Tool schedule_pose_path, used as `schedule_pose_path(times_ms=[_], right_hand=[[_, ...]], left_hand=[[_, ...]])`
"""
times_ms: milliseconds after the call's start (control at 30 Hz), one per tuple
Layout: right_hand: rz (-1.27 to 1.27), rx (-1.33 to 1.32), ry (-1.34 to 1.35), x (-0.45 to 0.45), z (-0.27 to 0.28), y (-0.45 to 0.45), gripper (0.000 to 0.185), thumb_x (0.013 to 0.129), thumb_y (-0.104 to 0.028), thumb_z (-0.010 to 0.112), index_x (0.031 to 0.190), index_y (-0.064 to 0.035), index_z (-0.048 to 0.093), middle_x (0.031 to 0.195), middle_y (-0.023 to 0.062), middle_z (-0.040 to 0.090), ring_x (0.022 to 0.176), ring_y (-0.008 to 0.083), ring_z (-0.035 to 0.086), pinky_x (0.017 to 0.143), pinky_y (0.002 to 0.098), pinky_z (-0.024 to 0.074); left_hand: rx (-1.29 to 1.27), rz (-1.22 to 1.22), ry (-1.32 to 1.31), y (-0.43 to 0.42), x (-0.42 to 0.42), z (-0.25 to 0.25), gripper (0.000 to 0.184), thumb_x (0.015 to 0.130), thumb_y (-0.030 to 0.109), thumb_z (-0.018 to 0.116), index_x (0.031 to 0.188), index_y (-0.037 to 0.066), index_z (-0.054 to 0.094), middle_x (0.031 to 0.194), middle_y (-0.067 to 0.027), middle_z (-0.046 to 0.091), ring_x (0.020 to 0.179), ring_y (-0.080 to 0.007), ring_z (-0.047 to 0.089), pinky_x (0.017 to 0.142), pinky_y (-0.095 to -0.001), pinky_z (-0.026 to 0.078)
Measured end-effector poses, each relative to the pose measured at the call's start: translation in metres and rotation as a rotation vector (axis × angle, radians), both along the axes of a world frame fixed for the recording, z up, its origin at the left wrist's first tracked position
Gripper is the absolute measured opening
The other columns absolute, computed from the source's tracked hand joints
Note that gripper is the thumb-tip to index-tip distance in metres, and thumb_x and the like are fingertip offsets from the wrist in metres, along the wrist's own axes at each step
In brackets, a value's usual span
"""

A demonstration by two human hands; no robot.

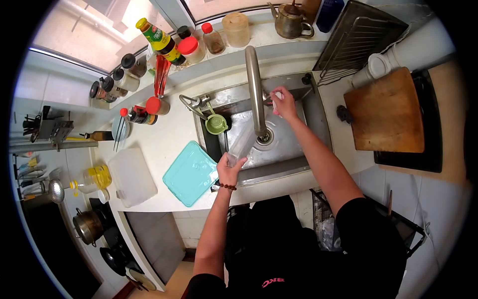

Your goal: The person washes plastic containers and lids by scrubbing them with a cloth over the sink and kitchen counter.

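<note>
My left hand [231, 170] is closed on the near end of a clear plastic container [242, 144], held tilted over the left part of the metal sink [294, 144]. My right hand [285, 103] is closed around a small pale pinkish-white piece [276, 103], whose kind I cannot make out, to the right of the curved faucet [255, 89]. Part of the container lies behind the faucet spout. A green strainer cup [216, 123] sits at the sink's left side. Beside my left wrist, a turquoise lid [191, 173] rests on the counter.
A translucent white plastic lid or box [132, 177] lies farther left, near an oil bottle [94, 178]. Jars, sauce bottles and a metal teapot [291, 22] line the window sill. To the right are a wooden cutting board [384, 112] and an oven rack [358, 47].
</note>
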State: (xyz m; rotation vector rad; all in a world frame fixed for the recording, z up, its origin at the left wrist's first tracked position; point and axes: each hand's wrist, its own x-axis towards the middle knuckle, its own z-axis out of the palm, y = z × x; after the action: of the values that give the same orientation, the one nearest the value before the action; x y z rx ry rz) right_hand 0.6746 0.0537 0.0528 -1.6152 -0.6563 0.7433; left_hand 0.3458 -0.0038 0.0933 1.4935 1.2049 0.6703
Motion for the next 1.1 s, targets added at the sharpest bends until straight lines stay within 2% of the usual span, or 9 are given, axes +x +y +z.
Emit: schedule_pose_path(times_ms=[267,333,400,467,500,667,800,867,1100], right_hand=[[-0.121,0.029,-0.011,-0.009,-0.013,-0.031,0.029,0.092,-0.019,0.075,0.115,-0.0029,0.064,0.096,0.0116,0.071,0.085,0.0219,0.071,0.073,0.0366,0.056],[0.114,0.102,-0.22,-0.061,0.039,-0.06,0.032,0.093,-0.016,0.073,0.121,-0.0041,0.065,0.106,0.0135,0.07,0.1,0.0224,0.069,0.084,0.0363,0.0545],[0.457,0.246,-0.035,-0.114,0.041,-0.079,0.038,0.09,-0.011,0.073,0.126,-0.0053,0.064,0.116,0.0158,0.069,0.111,0.0271,0.066,0.097,0.0393,0.0503],[0.632,0.353,-0.605,-0.127,0.078,-0.088,0.042,0.086,-0.008,0.074,0.127,-0.0048,0.064,0.121,0.0163,0.069,0.117,0.0345,0.064,0.104,0.0436,0.0469],[0.681,0.33,-0.471,-0.121,0.062,-0.081,0.038,0.087,-0.01,0.072,0.124,-0.0036,0.066,0.126,0.0163,0.068,0.12,0.0388,0.062,0.107,0.0471,0.0448],[0.501,0.038,-0.277,-0.085,0.006,-0.065,0.029,0.092,-0.019,0.067,0.117,-0.0058,0.07,0.121,0.015,0.07,0.111,0.0366,0.066,0.098,0.0449,0.049],[0.586,0.448,-0.451,-0.125,0.067,-0.083,0.02,0.093,-0.017,0.065,0.109,-0.0069,0.072,0.108,0.0159,0.07,0.101,0.0364,0.065,0.088,0.0462,0.0496],[0.639,0.278,-0.42,-0.099,0.012,-0.075,0.018,0.095,-0.021,0.064,0.098,-0.0049,0.071,0.098,0.0175,0.069,0.094,0.0379,0.064,0.085,0.0478,0.0499],[0.35,-0.037,-0.414,-0.016,-0.042,-0.049,0.027,0.096,-0.028,0.068,0.093,-0.0004,0.069,0.091,0.0169,0.071,0.081,0.0323,0.07,0.072,0.0416,0.0554]], left_hand=[[0.058,-0.055,-0.016,-0.006,0.02,0.001,0.033,0.078,0.014,0.089,0.103,0.001,0.072,0.085,-0.0031,0.067,0.078,-0.0084,0.054,0.073,-0.0265,0.048],[0.069,-0.063,-0.03,-0.008,0.025,-0.005,0.037,0.078,0.012,0.088,0.11,0.002,0.074,0.082,-0.004,0.067,0.076,-0.0076,0.053,0.071,-0.0266,0.048],[0.066,-0.074,0.098,-0.01,0.033,-0.001,0.025,0.078,0.009,0.086,0.095,0.0,0.073,0.076,-0.0023,0.065,0.072,-0.0073,0.051,0.067,-0.0264,0.047],[0.065,-0.092,0.112,-0.012,0.035,-0.007,0.022,0.078,0.007,0.084,0.08,-0.002,0.064,0.071,-0.0008,0.062,0.069,-0.0068,0.049,0.064,-0.026,0.046],[0.055,-0.072,0.011,-0.017,0.039,0.004,0.025,0.079,0.005,0.081,0.076,-0.001,0.057,0.076,-0.0055,0.068,0.067,-0.0074,0.051,0.063,-0.0267,0.047],[0.132,-0.126,0.119,-0.017,0.044,0.014,0.025,0.077,0.005,0.079,0.074,0.0,0.054,0.06,-0.0034,0.057,0.06,-0.0061,0.046,0.057,-0.0272,0.045],[0.088,0.004,0.051,-0.025,0.043,0.016,0.022,0.076,0.002,0.079,0.074,0.0,0.057,0.059,0.0004,0.05,0.059,-0.0046,0.045,0.056,-0.0253,0.043],[0.119,-0.019,0.036,-0.03,0.041,0.016,0.026,0.078,-0.001,0.078,0.07,0.001,0.054,0.082,-0.0064,0.076,0.06,-0.004,0.043,0.055,-0.0255,0.043],[0.115,-0.075,-0.115,-0.033,0.032,0.035,0.036,0.079,-0.004,0.081,0.071,0.005,0.047,0.112,-0.0122,0.076,0.1,-0.0147,0.067,0.084,-0.0288,0.05]])
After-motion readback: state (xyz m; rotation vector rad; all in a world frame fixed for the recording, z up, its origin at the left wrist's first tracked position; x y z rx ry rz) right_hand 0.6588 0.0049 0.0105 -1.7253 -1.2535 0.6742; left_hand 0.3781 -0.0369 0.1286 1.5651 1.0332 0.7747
